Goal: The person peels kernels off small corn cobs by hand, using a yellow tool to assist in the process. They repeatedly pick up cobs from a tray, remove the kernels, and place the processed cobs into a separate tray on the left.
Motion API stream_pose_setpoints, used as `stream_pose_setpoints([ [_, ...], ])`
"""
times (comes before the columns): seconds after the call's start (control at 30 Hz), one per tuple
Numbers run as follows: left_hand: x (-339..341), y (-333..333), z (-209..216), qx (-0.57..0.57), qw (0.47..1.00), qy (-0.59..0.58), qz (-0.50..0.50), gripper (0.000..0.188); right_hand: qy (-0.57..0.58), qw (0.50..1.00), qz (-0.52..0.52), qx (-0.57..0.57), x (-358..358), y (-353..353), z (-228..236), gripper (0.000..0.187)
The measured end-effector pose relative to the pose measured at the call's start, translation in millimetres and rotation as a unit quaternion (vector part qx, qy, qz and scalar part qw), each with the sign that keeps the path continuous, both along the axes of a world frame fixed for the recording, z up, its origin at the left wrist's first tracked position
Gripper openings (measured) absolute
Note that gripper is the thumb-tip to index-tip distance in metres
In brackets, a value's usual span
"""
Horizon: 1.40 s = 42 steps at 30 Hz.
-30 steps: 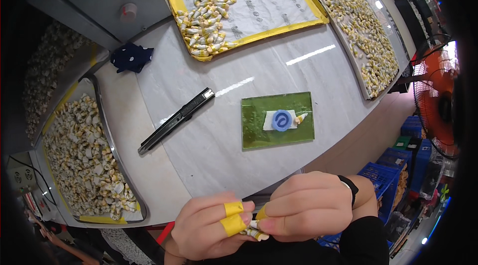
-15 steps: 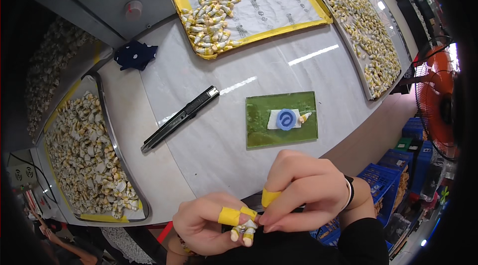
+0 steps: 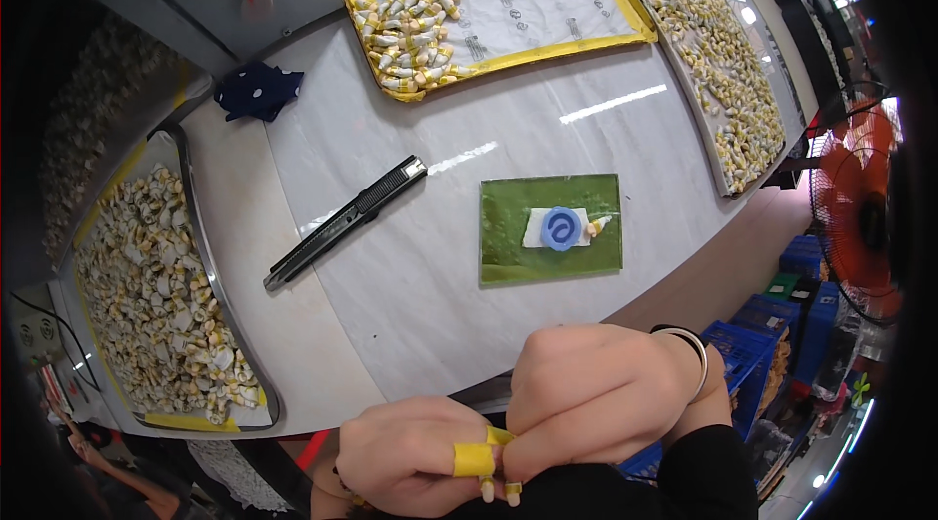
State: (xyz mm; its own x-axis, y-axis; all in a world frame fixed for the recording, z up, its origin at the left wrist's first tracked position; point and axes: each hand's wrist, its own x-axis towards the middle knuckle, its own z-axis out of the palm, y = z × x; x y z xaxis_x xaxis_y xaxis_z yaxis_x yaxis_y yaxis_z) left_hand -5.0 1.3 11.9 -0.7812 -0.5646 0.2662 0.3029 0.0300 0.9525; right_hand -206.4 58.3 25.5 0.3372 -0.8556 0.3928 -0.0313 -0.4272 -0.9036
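Observation:
Low in the view, my left hand [image 3: 415, 452] is closed, with yellow tape round a finger. Two small wrapped pieces [image 3: 487, 491], banded yellow with pale rounded tips, stick out below its fingertips. My right hand [image 3: 596, 393] is closed too, its fingertips pressed against the left ones; what it pinches is hidden. Beyond the hands lies a green rectangular board [image 3: 508, 261]. On it are a white strip [image 3: 533, 229], a round blue cap-like piece [image 3: 561, 228] and one small white-and-yellow piece [image 3: 599, 226]. To the left, a black utility knife [image 3: 347, 224] rests on the table.
A yellow-edged tray [image 3: 547, 56] with similar pieces stands at the back. Full trays flank the table: a left tray [image 3: 274, 408] and a right tray [image 3: 718, 168]. Dark dotted cloth [image 3: 257, 92] lies back left. An orange fan [image 3: 860, 207] and blue crates [image 3: 743, 344] are off the right edge.
My hands have drawn closer together and lower, and the right hand has turned its back upward. The pieces at the left fingertips are now more covered. The whole view has shifted slightly.

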Motion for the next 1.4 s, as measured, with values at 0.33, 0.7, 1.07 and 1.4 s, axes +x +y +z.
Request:
stream_pose_setpoints([
  [0.33, -2.5, 6.8, -10.4, 0.050, 0.998, 0.020, -0.046, 0.024, 0.053, 0.997, 0.054, 0.019, -3.9, 0.7, 4.2, 0.009],
  [0.7, -3.7, 1.7, -17.0, 0.119, 0.992, 0.014, -0.050, 0.031, 0.009, 0.999, -0.006, 0.032, -0.5, 4.8, -5.6, 0.009],
  [1.07, -3.1, -2.6, -20.9, 0.139, 0.986, 0.067, -0.070, 0.026, -0.067, 0.995, -0.063, 0.030, 5.4, 9.8, -9.6, 0.012],
  [1.4, -0.8, -1.7, -21.1, 0.105, 0.992, 0.047, -0.060, 0.026, -0.020, 0.999, -0.045, 0.011, 2.5, 11.5, -3.2, 0.008],
])
